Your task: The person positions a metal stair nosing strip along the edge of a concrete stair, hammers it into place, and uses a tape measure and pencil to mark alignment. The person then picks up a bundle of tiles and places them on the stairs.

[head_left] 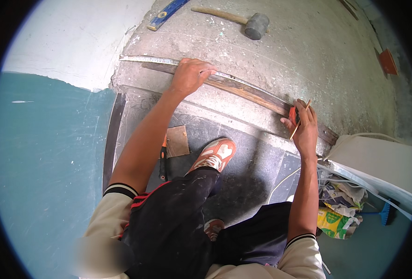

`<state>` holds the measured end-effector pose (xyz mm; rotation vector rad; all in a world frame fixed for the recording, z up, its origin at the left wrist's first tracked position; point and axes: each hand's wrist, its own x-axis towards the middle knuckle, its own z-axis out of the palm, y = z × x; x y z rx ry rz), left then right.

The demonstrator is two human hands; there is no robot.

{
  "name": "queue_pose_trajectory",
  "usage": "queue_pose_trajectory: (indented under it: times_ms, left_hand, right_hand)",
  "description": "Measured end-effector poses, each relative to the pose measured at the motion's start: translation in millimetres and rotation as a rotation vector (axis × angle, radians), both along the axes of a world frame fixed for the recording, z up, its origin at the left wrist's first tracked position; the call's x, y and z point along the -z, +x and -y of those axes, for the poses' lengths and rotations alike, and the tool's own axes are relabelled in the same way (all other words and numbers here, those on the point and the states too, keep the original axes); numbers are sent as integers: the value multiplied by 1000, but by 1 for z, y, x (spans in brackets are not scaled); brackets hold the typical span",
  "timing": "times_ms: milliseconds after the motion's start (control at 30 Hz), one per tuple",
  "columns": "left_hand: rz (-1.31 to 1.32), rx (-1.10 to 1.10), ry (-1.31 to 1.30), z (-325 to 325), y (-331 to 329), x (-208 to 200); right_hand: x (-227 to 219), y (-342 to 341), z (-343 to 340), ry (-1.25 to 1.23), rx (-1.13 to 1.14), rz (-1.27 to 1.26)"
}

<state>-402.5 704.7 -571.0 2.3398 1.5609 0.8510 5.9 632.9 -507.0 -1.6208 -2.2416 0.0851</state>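
Two hands on one tape: the left hand (190, 78) and the right hand (307, 128) are both at a tape measure (293, 114) drawn out over the rough concrete floor (289, 56).
Left fingers: curled together, apparently pinching the tape blade (150, 59) part-way along; the underside of the grip is hidden.
Right fingers: closed on the orange-red case, with a thin pencil-like stick (294, 131) held slantwise across them.
Tape blade: runs from the chipped wall edge on the left, through the left hand, to the case; whether its tip touches the wall, I cannot tell.
Wooden strip (248, 93): lies along the near side of the blade, by the step down to the dark tiles (183, 120).
Step in hand: most likely measuring a length along the strip, judging by the stretched blade and the ready stick.
Next move: would seem to call for a straight, steady blade and the far end held firm, so that a reading can be taken or marked near the case.
Farther off: a mallet (257, 26) and a blue level (168, 14) lie beyond the blade, well apart from both hands.
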Motion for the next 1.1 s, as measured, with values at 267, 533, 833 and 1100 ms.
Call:
queue_pose_trajectory:
  times_ms: [267,533,833,1100]
  left_hand:
    - [17,-1,-15,0,-3,2]
    - [19,-14,-34,1,0,-4]
    - [25,-6,-45,-2,0,-4]
    - [52,21,-32,-3,2,-5]
  right_hand:
    - [-3,-2,-1,-35,4,-36]
    - [-5,1,-3,-35,-20,-58]
    - [2,10,-3,-24,-7,-42]
    - [2,10,-2,-38,-5,-41]
